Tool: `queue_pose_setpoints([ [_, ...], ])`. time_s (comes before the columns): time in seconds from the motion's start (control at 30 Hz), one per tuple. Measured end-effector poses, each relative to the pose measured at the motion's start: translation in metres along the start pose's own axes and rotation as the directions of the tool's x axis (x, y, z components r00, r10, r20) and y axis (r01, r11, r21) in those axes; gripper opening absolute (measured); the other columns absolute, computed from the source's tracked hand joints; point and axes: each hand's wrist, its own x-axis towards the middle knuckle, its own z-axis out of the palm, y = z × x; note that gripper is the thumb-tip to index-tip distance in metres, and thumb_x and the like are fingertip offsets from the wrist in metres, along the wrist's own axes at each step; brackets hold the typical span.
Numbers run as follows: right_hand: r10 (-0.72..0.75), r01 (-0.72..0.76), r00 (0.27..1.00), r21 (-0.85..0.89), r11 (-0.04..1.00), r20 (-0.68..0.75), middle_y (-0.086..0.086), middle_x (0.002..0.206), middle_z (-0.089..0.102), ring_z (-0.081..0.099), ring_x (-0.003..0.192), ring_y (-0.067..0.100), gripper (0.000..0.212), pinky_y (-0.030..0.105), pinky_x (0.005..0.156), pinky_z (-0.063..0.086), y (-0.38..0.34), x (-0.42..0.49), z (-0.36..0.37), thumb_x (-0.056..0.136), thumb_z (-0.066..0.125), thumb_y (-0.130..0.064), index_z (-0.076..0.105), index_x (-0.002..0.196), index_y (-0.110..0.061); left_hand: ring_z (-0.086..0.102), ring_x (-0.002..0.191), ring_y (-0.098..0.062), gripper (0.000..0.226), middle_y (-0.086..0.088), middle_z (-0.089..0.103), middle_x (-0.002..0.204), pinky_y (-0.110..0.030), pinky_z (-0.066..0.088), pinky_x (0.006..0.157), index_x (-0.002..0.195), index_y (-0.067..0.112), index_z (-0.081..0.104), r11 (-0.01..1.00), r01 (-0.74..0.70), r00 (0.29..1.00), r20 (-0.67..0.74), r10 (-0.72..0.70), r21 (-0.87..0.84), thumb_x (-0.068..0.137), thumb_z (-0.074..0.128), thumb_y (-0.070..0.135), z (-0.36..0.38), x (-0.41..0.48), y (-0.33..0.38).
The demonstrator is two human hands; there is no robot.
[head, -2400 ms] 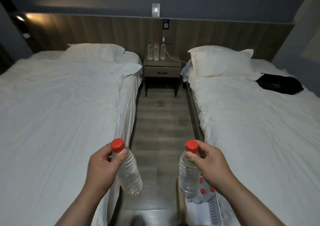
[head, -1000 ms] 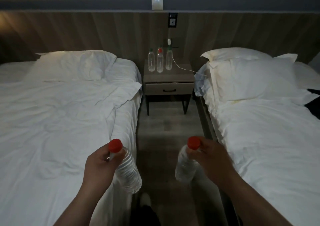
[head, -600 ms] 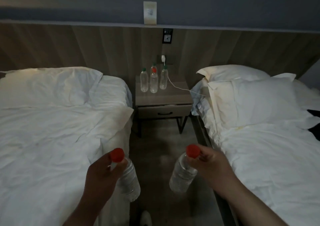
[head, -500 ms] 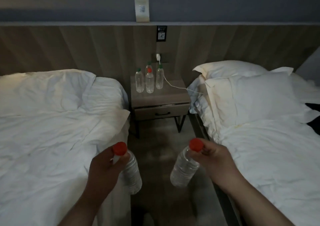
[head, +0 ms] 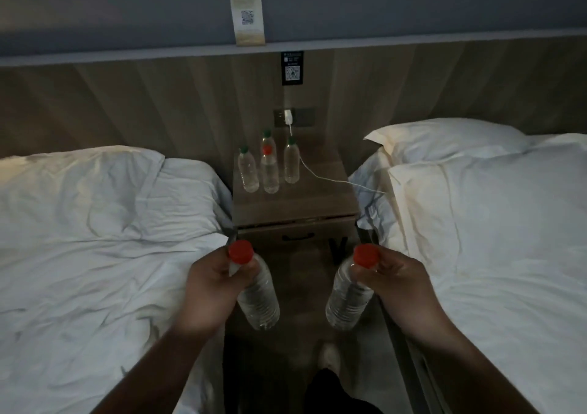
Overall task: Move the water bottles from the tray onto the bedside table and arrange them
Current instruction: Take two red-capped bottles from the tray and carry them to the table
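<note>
Head view looks down a narrow aisle between two beds. The left grip (head: 209, 289) is curled round the neck of a clear plastic water bottle with a red cap (head: 259, 299), just under the cap, and the bottle's body slants down and to the right. The right grip (head: 403, 289) holds a second clear red-capped water bottle (head: 347, 299) at its neck, with the body slanting down and to the left. Both bottles hang over the dark floor at the near end of the aisle, apart from each other.

At the far end a brown wooden bedside table (head: 295, 204) stands between the left white bed (head: 95, 239) and the right white bed (head: 492, 254). Its tabletop carries four upright clear bottles clustered at the far left: three green-capped bottles (head: 248, 172) and one small red-capped bottle (head: 270, 172) at the near middle. A white charging cable (head: 320, 177) runs from a white plug (head: 288, 117) on the wall panel, past the right of the cluster, onto the right bed.
</note>
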Motion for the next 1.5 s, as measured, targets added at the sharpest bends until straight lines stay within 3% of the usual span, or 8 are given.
queue_pose_setpoints([
  [0.17,0.007,0.0,0.997,-0.097,0.995,0.072,-0.017,0.085,0.074,0.069,0.082,-0.002,0.027,0.016,0.073,0.049,-0.006,0.083,-0.009,0.076,0.078,-0.013,0.071,0.086,-0.036,0.07,0.079,-0.012,0.02,-0.006,0.075,0.087,-0.025,0.054,0.076,0.084,0.028,0.075,0.995,-0.052,0.997,-0.061,0.047,-0.082,0.068,0.07,0.039,0.025,0.05,0.015],
  [0.37,0.014,0.013,0.988,-0.173,0.985,0.153,-0.014,0.086,0.074,0.067,0.083,-0.005,0.026,0.012,0.072,0.049,-0.013,0.152,0.004,0.074,0.08,-0.017,0.071,0.092,-0.034,0.069,0.077,-0.026,0.021,-0.005,0.073,0.077,-0.048,0.055,0.076,0.082,0.024,0.074,1.0,-0.007,0.988,-0.157,0.002,-0.031,0.068,0.07,0.039,0.025,0.101,0.004],
  [0.47,0.03,0.008,0.982,-0.201,0.98,0.187,-0.011,0.085,0.074,0.066,0.081,-0.005,0.023,0.011,0.071,0.048,-0.008,0.185,0.015,0.075,0.079,-0.016,0.07,0.091,-0.03,0.065,0.072,-0.029,0.023,-0.013,0.068,0.073,-0.048,0.053,0.073,0.078,0.019,0.073,0.998,0.025,0.988,-0.152,-0.034,-0.06,0.066,0.073,0.038,0.02,0.128,-0.004],
  [0.6,0.083,-0.016,0.973,-0.295,0.955,0.216,-0.012,0.091,0.072,0.066,0.087,-0.001,0.024,0.022,0.079,0.051,0.002,0.229,0.04,0.076,0.077,-0.026,0.07,0.099,-0.029,0.068,0.071,-0.008,0.025,-0.001,0.074,0.077,-0.027,0.053,0.068,0.077,0.031,0.074,0.988,0.137,0.972,-0.182,-0.147,-0.066,0.057,0.075,0.046,0.016,0.17,-0.016],
  [0.8,0.111,0.01,0.97,-0.493,0.87,0.215,-0.023,0.084,0.059,0.056,0.083,-0.009,0.031,0.011,0.072,0.045,0.013,0.292,0.082,0.076,0.078,-0.031,0.057,0.097,-0.039,0.069,0.068,-0.008,0.021,0.006,0.073,0.072,-0.034,0.057,0.066,0.075,0.029,0.068,0.968,0.24,0.963,-0.141,-0.228,0.074,0.069,0.085,0.02,0.006,0.249,-0.065],
  [0.93,0.112,0.027,0.976,-0.611,0.791,0.188,-0.013,0.075,0.063,0.062,0.074,0.0,0.026,0.022,0.072,0.056,0.026,0.331,0.107,0.078,0.076,-0.026,0.054,0.08,-0.039,0.065,0.067,-0.01,0.024,0.005,0.067,0.068,-0.031,0.052,0.062,0.075,0.025,0.062,0.921,0.278,0.959,-0.13,-0.251,0.274,0.067,0.085,0.028,0.007,0.298,-0.103],
  [1.2,0.235,-0.066,0.957,-0.664,0.745,0.168,-0.011,0.077,0.063,0.064,0.078,0.014,0.024,0.033,0.072,0.056,0.074,0.418,0.157,0.073,0.078,-0.025,0.059,0.086,-0.033,0.062,0.07,-0.017,0.03,0.008,0.064,0.074,-0.032,0.052,0.064,0.084,0.021,0.064,0.867,0.293,0.954,-0.064,-0.293,0.403,0.065,0.085,0.029,0.03,0.375,-0.162],
  [1.5,0.185,-0.03,0.97,-0.673,0.739,0.16,-0.007,0.08,0.07,0.067,0.076,0.019,0.031,0.037,0.069,0.057,0.128,0.459,0.184,0.071,0.072,-0.018,0.059,0.096,-0.032,0.059,0.076,-0.02,0.036,0.006,0.06,0.081,-0.028,0.044,0.067,0.098,0.018,0.065,0.83,0.347,0.933,-0.072,-0.352,0.437,0.068,0.084,0.024,0.052,0.425,-0.192],
])
